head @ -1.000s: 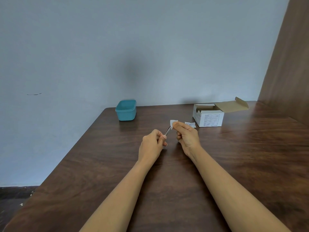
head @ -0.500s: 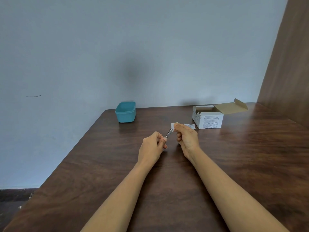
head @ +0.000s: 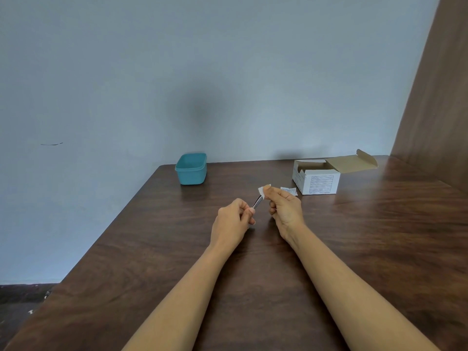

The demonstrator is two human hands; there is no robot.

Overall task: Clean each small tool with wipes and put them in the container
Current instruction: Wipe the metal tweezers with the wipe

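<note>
My left hand (head: 231,220) grips a small metal tool (head: 257,201) by its lower end, its tip pointing up and to the right. A white wipe (head: 261,191) is pinched around that tip by the thumb and fingers of my right hand (head: 286,207). Both hands hover over the middle of the dark wooden table (head: 367,236). The teal plastic container (head: 191,168) stands at the table's far left corner, apart from both hands; its inside is not visible.
An open white cardboard box (head: 317,179) with its flap folded back sits at the far right. A torn white wipe packet (head: 289,191) lies just left of it. A wooden panel (head: 435,97) rises along the right side.
Both hands stay together with the wipe on the tool's tip; the wipe has slid slightly along the tip. The view has tilted a little.
</note>
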